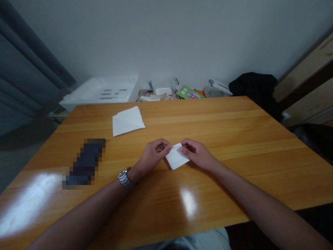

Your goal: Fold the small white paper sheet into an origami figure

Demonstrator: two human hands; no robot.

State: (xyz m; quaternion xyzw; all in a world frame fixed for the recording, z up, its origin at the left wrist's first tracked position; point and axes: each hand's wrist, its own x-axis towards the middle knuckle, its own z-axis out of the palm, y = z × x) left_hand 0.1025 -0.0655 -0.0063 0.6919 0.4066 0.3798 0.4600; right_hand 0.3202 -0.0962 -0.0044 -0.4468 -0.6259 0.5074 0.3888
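Left hand [156,153]: thumb and fingers pinch left edge of paper [177,160] | Right hand [195,152]: pinches right edge, thumb on top | Paper: between hands, over table [208,116] | Watch [126,178]: left wrist | Sheets [128,121]: on table, beyond left hand

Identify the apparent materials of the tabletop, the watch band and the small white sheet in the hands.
Tabletop: wood or wood-look laminate, glossy; streaky grain and bright reflections show.
Watch band: probably metal, shiny; silvery, segmented links suggest it.
Small white sheet: likely paper, matte; thin, with straight edges. Whether plain paper or tissue, I can't tell.
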